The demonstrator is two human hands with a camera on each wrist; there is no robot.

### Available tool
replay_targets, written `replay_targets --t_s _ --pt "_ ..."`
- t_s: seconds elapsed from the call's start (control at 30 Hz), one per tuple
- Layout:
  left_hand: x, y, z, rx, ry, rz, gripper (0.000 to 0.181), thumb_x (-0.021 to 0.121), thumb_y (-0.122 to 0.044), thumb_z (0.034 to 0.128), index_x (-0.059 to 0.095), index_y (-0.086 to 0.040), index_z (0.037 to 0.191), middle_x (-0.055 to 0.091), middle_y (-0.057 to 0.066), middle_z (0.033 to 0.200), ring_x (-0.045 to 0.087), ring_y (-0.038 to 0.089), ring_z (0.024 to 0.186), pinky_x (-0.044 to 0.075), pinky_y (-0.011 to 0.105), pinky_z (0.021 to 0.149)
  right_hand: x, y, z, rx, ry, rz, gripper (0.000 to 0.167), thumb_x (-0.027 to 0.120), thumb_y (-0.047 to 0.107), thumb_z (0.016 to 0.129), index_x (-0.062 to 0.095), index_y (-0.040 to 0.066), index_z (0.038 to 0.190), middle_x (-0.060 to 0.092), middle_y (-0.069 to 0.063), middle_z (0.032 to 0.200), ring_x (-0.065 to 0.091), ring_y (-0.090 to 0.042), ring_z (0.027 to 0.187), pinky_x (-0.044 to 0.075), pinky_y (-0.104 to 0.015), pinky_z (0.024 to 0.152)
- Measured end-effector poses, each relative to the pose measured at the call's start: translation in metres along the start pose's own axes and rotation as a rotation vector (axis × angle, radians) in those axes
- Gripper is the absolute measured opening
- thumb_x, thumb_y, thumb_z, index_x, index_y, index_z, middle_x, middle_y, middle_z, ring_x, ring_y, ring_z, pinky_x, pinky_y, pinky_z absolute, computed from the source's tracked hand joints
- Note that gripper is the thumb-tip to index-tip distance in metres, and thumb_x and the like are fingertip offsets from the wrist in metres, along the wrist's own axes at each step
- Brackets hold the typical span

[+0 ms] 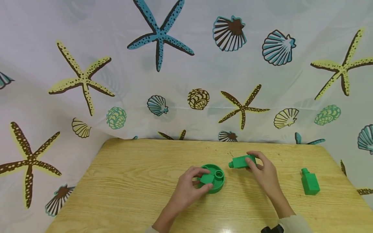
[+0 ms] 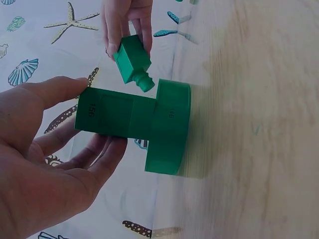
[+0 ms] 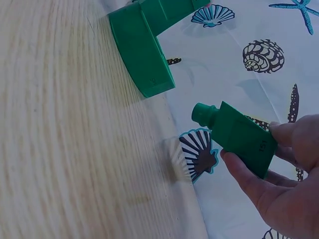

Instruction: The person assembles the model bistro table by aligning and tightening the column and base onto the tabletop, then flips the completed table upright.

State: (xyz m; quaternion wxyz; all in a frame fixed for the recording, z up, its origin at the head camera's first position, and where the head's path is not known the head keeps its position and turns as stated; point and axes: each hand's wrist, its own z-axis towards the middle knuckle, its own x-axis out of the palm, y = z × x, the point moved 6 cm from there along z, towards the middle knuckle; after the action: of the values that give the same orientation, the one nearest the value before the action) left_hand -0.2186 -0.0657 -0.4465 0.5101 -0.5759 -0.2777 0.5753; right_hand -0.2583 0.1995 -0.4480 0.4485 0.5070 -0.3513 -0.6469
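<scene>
While a white cloth printed with starfish and seashells spans the back, pale wood-grain table runs out from the left, and here's the left hand, fingers and thumb clasped firmly on either side of a green, smooth, square-sided block. That block stands upright on a round green base with a raised rim, and the left wrist view catches the number 156 on its side! Just beside it on the base sits a small green ring-shaped socket. Across to the right, another green rectangular block with a ribbed neck is up off the table, neck aimed leftward at the base, near it but not touching. Who has it? The right hand, pinching its body between thumb and fingers, a light-coloured sleeve behind. And out at far right, well apart, a third green necked block lies on the table, neck pointing toward the cloth.
</scene>
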Motion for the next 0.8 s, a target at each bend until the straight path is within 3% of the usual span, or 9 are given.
replay_targets --t_s 0.23,0.37,0.5,0.6,0.73,0.8 --pt "-0.005 0.004 -0.001 0.009 -0.009 -0.051 0.039 0.072 -0.008 0.0949 0.066 -0.006 0.133 0.063 0.013 0.131 0.06 0.034 0.124 0.056 0.043 0.099 -0.005 0.001 -0.009 0.003 -0.007 0.098 0.038 0.063 0.024 0.104 0.062 0.002 0.136 0.055 -0.021 0.139 0.075 -0.032 0.094 0.063 -0.04 0.08" --pt "-0.007 0.005 -0.001 0.014 -0.022 -0.076 0.039 0.068 -0.003 0.0956 0.065 -0.005 0.134 0.063 0.014 0.133 0.059 0.034 0.128 0.053 0.043 0.103 -0.002 0.002 -0.01 0.011 0.051 0.165 0.042 0.069 0.014 0.1 0.06 -0.001 0.139 0.053 -0.024 0.14 0.076 -0.027 0.093 0.062 -0.043 0.083" --pt "-0.008 0.005 0.0 0.025 -0.037 -0.081 0.039 0.067 -0.001 0.0953 0.066 -0.004 0.134 0.063 0.013 0.132 0.059 0.034 0.127 0.052 0.043 0.104 0.002 0.005 -0.013 0.002 0.121 0.131 0.048 0.074 0.01 0.096 0.06 0.003 0.141 0.057 -0.021 0.138 0.074 -0.015 0.096 0.063 -0.038 0.084" --pt "-0.007 0.006 0.0 0.029 -0.045 -0.074 0.038 0.067 -0.002 0.0953 0.066 -0.005 0.133 0.064 0.012 0.131 0.06 0.033 0.126 0.053 0.043 0.104 0.005 0.012 -0.015 -0.078 0.142 0.071 0.047 0.074 0.006 0.095 0.062 0.003 0.14 0.061 -0.021 0.135 0.073 -0.014 0.097 0.063 -0.033 0.082" --pt "-0.006 0.007 0.001 0.031 -0.064 -0.078 0.037 0.07 -0.003 0.0952 0.067 -0.006 0.132 0.064 0.012 0.128 0.06 0.032 0.124 0.054 0.045 0.102 0.01 0.022 -0.017 -0.225 0.113 -0.003 0.046 0.073 0.001 0.093 0.063 0.0 0.138 0.065 -0.02 0.128 0.072 -0.028 0.101 0.062 -0.029 0.083" --pt "-0.006 0.008 0.001 0.031 -0.074 -0.088 0.036 0.071 -0.003 0.0951 0.067 -0.005 0.131 0.064 0.012 0.127 0.06 0.032 0.124 0.054 0.045 0.102 0.012 0.024 -0.018 -0.259 0.091 -0.03 0.045 0.074 0.0 0.093 0.064 0.001 0.137 0.066 -0.018 0.126 0.071 -0.034 0.103 0.061 -0.026 0.083"
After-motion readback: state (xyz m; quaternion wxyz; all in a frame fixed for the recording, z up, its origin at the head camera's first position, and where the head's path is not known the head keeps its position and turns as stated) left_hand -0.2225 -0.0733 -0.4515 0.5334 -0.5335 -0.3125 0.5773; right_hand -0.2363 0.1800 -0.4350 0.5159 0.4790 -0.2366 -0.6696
